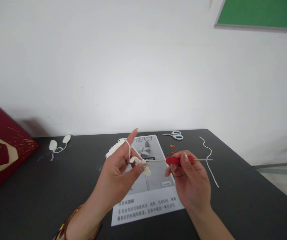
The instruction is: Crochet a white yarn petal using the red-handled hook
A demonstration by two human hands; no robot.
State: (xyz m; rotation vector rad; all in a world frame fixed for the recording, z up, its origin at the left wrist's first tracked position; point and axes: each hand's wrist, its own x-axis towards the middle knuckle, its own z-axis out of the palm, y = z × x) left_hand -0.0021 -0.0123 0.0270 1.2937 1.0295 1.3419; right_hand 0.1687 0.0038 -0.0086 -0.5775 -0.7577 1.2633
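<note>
black table (78, 176); over the sheet (153, 188), left hand (120, 168) pinches crochet (147, 171), likely soft and light; right hand (193, 180) holds hook (170, 160) mid-length, the surest place.

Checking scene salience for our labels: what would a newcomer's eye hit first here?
Probably the red-handled tool right of centre, gripped in the right hand, its shaft reaching the cream yarn piece in the left hand. Next, the dark red bag at the left edge and the green panel in the top right corner, both vivid beside the white wall.
</note>
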